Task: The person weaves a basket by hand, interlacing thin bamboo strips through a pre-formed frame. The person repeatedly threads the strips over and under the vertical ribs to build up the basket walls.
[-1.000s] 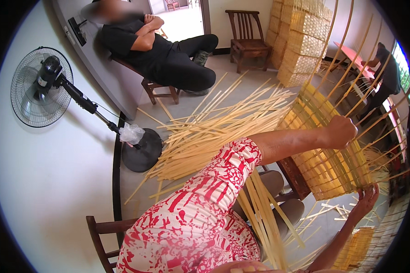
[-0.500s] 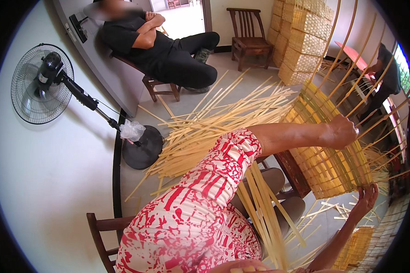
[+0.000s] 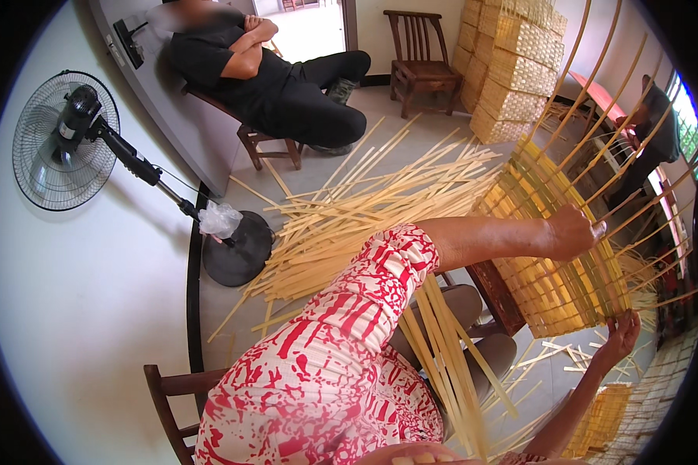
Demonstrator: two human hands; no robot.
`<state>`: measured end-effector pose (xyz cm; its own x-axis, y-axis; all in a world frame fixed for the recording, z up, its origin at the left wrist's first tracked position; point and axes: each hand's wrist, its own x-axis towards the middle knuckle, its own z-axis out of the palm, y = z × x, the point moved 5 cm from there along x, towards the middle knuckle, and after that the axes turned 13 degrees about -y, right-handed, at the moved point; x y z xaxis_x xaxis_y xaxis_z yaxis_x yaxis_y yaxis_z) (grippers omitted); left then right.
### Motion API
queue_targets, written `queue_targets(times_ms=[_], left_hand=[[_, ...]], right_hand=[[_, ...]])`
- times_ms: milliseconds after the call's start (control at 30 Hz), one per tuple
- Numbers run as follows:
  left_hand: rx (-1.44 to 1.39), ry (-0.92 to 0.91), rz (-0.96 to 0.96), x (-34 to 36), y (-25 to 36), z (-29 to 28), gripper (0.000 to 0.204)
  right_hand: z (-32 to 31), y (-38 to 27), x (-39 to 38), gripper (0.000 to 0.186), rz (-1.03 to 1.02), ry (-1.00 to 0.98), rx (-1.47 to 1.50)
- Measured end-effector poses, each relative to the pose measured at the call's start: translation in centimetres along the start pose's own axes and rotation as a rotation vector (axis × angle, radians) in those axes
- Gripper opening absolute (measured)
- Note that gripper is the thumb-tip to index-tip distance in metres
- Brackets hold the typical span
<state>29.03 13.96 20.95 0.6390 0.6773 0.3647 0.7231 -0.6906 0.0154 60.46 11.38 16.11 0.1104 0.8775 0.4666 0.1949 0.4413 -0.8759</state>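
a black standing fan (image 3: 63, 139) stands at the far left, and a loose heap of pale yellow bamboo strips (image 3: 364, 217) lies on the floor beside it. the left hand (image 3: 570, 231), fingers curled shut on upright strips, presses the half-woven yellow bamboo basket (image 3: 554, 271), which rests tilted on a dark wooden stool (image 3: 495, 298). below, the right hand (image 3: 619, 335) touches the basket's lower edge with fingers spread.
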Motion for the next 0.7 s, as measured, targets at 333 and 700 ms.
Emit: queue_targets(times_ms=[333,700], left_hand=[[-0.215,0.078,0.031,-3.7,-0.1,0.2,0.078],[-0.677,-0.186,-0.169,-20.3,-6.2,8.6,0.031]], right_hand=[[0.0,-2.1,-1.5,0.043,0.002,-0.070,0.031],[-4.4,2.8,-11.7,0.038,0.479,-0.201,-0.112]])
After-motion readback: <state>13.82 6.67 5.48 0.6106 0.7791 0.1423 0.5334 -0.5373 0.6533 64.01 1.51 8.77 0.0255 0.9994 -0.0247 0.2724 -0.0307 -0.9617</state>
